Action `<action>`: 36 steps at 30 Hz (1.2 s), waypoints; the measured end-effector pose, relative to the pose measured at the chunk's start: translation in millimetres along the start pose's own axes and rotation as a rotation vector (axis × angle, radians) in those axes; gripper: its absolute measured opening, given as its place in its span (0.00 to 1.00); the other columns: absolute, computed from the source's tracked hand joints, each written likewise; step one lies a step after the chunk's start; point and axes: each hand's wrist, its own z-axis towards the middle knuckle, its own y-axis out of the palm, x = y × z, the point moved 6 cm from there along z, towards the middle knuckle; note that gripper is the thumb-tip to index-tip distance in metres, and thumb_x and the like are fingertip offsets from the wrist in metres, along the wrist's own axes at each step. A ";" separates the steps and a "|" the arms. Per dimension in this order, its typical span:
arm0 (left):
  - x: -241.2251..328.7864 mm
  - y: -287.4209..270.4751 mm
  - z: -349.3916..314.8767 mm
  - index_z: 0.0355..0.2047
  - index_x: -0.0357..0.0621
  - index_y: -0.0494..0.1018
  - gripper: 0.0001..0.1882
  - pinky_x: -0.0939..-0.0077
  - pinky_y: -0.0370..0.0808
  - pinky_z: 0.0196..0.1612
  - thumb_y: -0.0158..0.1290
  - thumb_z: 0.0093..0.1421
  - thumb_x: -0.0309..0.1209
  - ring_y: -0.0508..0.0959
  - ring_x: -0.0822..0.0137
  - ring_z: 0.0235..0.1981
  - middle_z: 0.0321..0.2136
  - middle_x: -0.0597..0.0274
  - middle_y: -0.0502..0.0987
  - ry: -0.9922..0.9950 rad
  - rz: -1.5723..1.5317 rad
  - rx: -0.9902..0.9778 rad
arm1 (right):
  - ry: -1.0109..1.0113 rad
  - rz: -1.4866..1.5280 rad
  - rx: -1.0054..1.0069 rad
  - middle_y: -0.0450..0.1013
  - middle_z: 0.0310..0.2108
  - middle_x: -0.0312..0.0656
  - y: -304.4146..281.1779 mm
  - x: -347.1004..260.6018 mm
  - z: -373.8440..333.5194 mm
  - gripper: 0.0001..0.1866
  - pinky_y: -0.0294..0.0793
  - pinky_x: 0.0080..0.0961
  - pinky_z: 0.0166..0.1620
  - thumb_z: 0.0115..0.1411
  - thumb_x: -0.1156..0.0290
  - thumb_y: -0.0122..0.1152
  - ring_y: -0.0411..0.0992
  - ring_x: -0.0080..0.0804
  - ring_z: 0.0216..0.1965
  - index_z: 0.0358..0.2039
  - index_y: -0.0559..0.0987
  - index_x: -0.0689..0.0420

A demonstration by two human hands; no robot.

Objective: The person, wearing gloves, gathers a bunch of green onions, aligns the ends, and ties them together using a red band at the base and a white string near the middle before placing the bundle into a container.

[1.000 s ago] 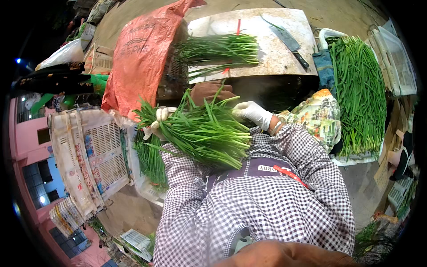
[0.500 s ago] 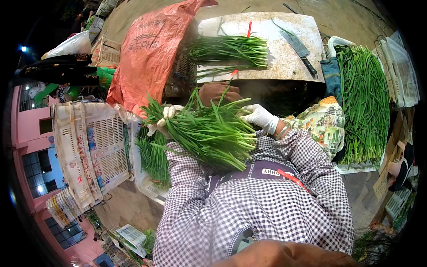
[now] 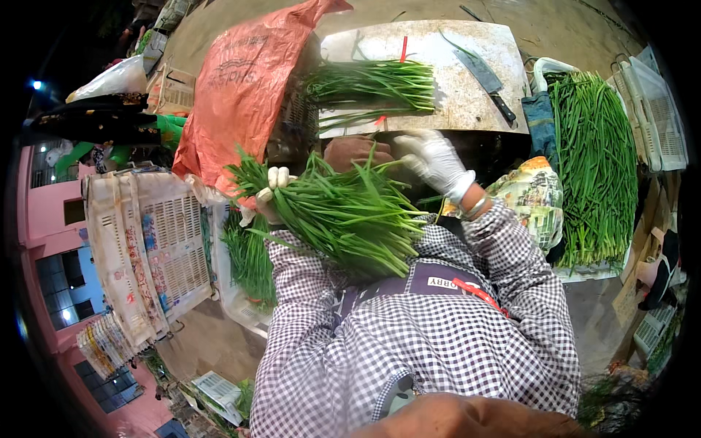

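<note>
A thick bunch of green garlic chives [image 3: 350, 215] lies across in front of my chest, its pale cut ends pointing right. My left hand [image 3: 272, 196], in a white glove, is closed round its leafy end. My right hand [image 3: 442, 164], also gloved in white, is raised just beyond the stem ends, apart from the bunch. Its fingers stretch out to the left, slightly blurred, with nothing visible in them. Ahead, a tied bundle of chives [image 3: 372, 85] with red ties rests on a stained white board [image 3: 467, 109]. A cleaver [image 3: 484, 79] with a black handle lies right of it.
An orange sack [image 3: 237, 95] stands left of the board. More chives fill a crate [image 3: 595, 175] at the right and a white crate [image 3: 237, 303] beside my left arm. Stacked plastic crates [image 3: 153, 241] stand further left. A patterned cloth bundle [image 3: 529, 197] sits by my right forearm.
My right hand has left the stem ends, lifting up and away with its fingers stretched out. My left hand keeps its hold on the chives, almost unmoved.
</note>
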 end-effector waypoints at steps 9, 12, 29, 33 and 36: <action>-20.7 113.4 56.1 0.32 0.44 0.68 0.08 0.72 0.68 0.31 0.56 0.56 0.30 0.66 0.70 0.26 0.30 0.62 0.69 -0.106 0.003 -0.415 | -0.303 0.284 -0.140 0.74 0.45 0.48 -35.1 -65.3 -8.9 0.21 0.63 0.42 0.56 0.61 0.57 0.54 0.69 0.49 0.51 0.50 0.76 0.55; -22.4 120.0 54.2 0.34 0.43 0.70 0.09 0.71 0.70 0.31 0.58 0.56 0.29 0.69 0.68 0.27 0.33 0.61 0.71 -0.144 0.002 -0.494 | -0.307 0.165 -0.138 0.74 0.36 0.42 -64.0 -57.8 -25.8 0.19 0.66 0.39 0.49 0.57 0.62 0.59 0.72 0.43 0.41 0.49 0.76 0.54; -3.5 56.1 16.7 0.31 0.51 0.66 0.13 0.69 0.71 0.37 0.58 0.51 0.38 0.71 0.68 0.32 0.40 0.61 0.73 -0.163 0.290 0.072 | -0.815 -0.310 -0.073 0.72 0.47 0.35 2.6 -168.2 106.0 0.15 0.62 0.37 0.60 0.53 0.66 0.56 0.65 0.34 0.58 0.42 0.76 0.48; 1.7 42.9 11.1 0.30 0.50 0.67 0.15 0.67 0.72 0.37 0.60 0.50 0.42 0.72 0.65 0.33 0.35 0.60 0.74 -0.087 0.186 0.038 | -0.751 -0.037 -0.069 0.65 0.59 0.40 29.7 -177.2 130.4 0.32 0.63 0.39 0.60 0.50 0.64 0.64 0.63 0.40 0.60 0.58 0.69 0.44; 4.5 38.9 1.7 0.30 0.49 0.67 0.17 0.66 0.72 0.37 0.61 0.50 0.44 0.73 0.63 0.33 0.32 0.58 0.74 -0.010 0.112 0.026 | -0.524 0.331 0.006 0.71 0.52 0.51 27.6 -139.0 156.2 0.30 0.68 0.40 0.56 0.52 0.68 0.61 0.68 0.51 0.54 0.58 0.70 0.53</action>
